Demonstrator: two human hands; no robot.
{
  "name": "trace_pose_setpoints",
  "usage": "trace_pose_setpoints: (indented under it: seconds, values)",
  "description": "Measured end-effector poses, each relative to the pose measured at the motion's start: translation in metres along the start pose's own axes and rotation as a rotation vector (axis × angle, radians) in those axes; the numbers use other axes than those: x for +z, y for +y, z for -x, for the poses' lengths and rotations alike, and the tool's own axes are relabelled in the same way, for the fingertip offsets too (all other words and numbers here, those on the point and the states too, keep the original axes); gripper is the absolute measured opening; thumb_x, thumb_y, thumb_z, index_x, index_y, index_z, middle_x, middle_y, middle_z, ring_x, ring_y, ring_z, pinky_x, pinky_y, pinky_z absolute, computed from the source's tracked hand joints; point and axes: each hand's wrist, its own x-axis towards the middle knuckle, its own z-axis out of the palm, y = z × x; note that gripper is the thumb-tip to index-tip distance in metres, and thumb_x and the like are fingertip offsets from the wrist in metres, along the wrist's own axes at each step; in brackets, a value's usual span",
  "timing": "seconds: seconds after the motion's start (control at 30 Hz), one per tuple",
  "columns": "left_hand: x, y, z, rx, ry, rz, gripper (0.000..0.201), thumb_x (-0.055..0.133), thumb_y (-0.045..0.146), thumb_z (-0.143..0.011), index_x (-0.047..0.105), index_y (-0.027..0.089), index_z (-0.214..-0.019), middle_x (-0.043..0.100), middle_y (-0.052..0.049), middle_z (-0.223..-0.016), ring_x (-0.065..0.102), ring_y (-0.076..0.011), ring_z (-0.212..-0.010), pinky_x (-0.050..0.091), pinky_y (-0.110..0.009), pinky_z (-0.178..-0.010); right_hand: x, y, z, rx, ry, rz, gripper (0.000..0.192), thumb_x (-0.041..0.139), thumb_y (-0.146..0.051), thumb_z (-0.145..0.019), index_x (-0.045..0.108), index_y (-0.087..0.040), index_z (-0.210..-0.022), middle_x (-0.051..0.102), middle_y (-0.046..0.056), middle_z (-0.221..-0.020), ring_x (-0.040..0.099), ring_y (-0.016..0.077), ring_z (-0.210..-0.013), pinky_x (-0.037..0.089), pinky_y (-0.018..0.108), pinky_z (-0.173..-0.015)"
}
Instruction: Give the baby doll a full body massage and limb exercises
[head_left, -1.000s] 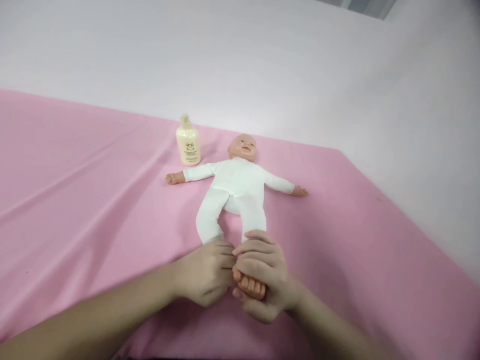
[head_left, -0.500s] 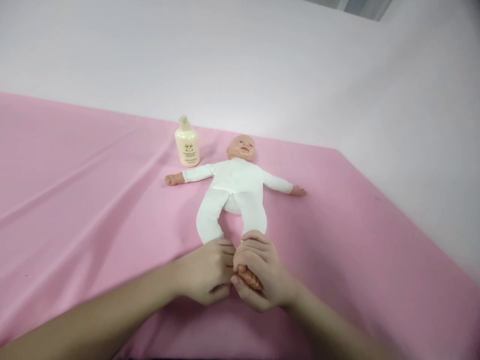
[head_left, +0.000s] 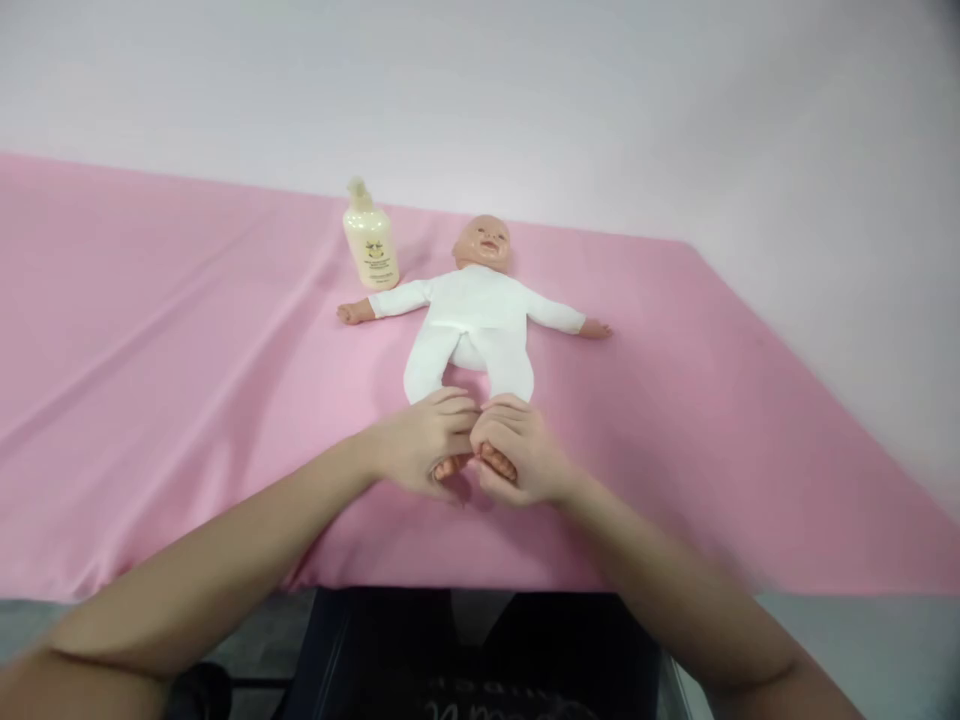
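A baby doll in a white body suit lies on its back on the pink cloth, head away from me and arms spread wide. My left hand is wrapped round the doll's foot on the left side, with its toes showing below my fingers. Around the other foot my right hand is closed, the toes poking out between thumb and fingers. Both hands are side by side and nearly touch. Up by the doll's arm on the left stands a cream pump bottle with a dark printed label.
The pink cloth covers the table and has folds on the left. Its front edge runs close below my forearms. A pale wall or surface lies beyond the far edge. My dark clothing shows under the table edge.
The camera has tilted down, so the table's front edge now shows. My left hand has loosened or turned a little, uncovering the doll's toes. The right hand keeps its hold.
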Motion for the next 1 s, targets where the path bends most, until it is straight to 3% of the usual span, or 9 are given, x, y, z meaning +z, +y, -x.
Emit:
trace_pose_setpoints:
  seconds: [0.27,0.37,0.5,0.6,0.7,0.9,1.0]
  values:
    - [0.001,-0.009,0.004,-0.011,0.009,-0.101,0.053,0.075,0.063,-0.069,0.069,0.022,-0.102,0.067,-0.009,-0.105,0.055,-0.0288,-0.108,0.03,-0.052,-0.113,-0.006,0.004,0.003,0.079,0.0,-0.067,0.007,0.045,-0.024,-0.093,0.05,-0.024,-0.088,0.058,0.001,-0.073,0.056,0.0188,-0.075,0.049,0.038,-0.081]
    - [0.002,-0.007,0.003,-0.014,-0.009,-0.14,0.035,0.07,0.051,-0.077,0.069,0.023,-0.098,0.069,-0.007,-0.101,0.057,-0.0269,-0.105,0.028,-0.051,-0.113,-0.005,0.005,0.005,0.062,-0.037,-0.087,0.011,0.044,-0.027,-0.095,0.049,-0.023,-0.086,0.057,0.0,-0.071,0.055,0.0179,-0.071,0.048,0.038,-0.081]
    - [0.004,-0.007,0.004,-0.014,0.022,-0.069,0.014,0.058,0.031,-0.084,0.067,0.021,-0.087,0.07,-0.005,-0.085,0.061,-0.0228,-0.091,0.038,-0.045,-0.103,0.003,0.008,0.006,0.076,-0.144,-0.107,0.013,0.042,-0.026,-0.095,0.048,-0.023,-0.083,0.052,-0.003,-0.064,0.05,0.0154,-0.062,0.045,0.036,-0.08]
    - [0.005,-0.01,0.007,-0.001,0.066,0.035,0.017,0.051,0.026,-0.087,0.065,0.02,-0.08,0.069,-0.005,-0.076,0.062,-0.021,-0.079,0.046,-0.038,-0.086,0.01,0.009,0.007,0.125,-0.18,-0.128,0.012,0.043,-0.023,-0.092,0.047,-0.023,-0.081,0.05,-0.005,-0.06,0.047,0.0142,-0.058,0.043,0.034,-0.076]
    - [0.006,-0.013,0.009,-0.023,0.119,0.109,0.02,0.049,0.028,-0.089,0.063,0.021,-0.076,0.063,-0.004,-0.066,0.059,-0.0188,-0.066,0.045,-0.032,-0.069,0.012,0.009,0.007,0.176,-0.203,-0.169,0.013,0.043,-0.021,-0.089,0.048,-0.023,-0.078,0.054,-0.005,-0.06,0.047,0.0136,-0.058,0.042,0.033,-0.075]
    - [0.013,-0.012,0.008,-0.073,0.218,0.157,0.024,0.051,0.028,-0.086,0.059,0.021,-0.064,0.051,0.001,-0.052,0.049,-0.0137,-0.05,0.039,-0.027,-0.057,0.007,0.005,0.007,0.347,-0.284,-0.398,0.014,0.05,-0.029,-0.09,0.054,-0.022,-0.078,0.063,-0.002,-0.067,0.054,0.0137,-0.062,0.045,0.03,-0.069]
    - [0.015,-0.007,0.004,-0.107,0.236,0.187,0.028,0.051,0.03,-0.087,0.058,0.02,-0.063,0.055,0.0,-0.053,0.051,-0.013,-0.05,0.039,-0.027,-0.056,0.006,0.007,0.007,0.513,-0.184,-0.551,0.03,0.043,-0.044,-0.097,0.053,-0.023,-0.08,0.064,0.001,-0.07,0.058,0.0147,-0.064,0.048,0.03,-0.066]
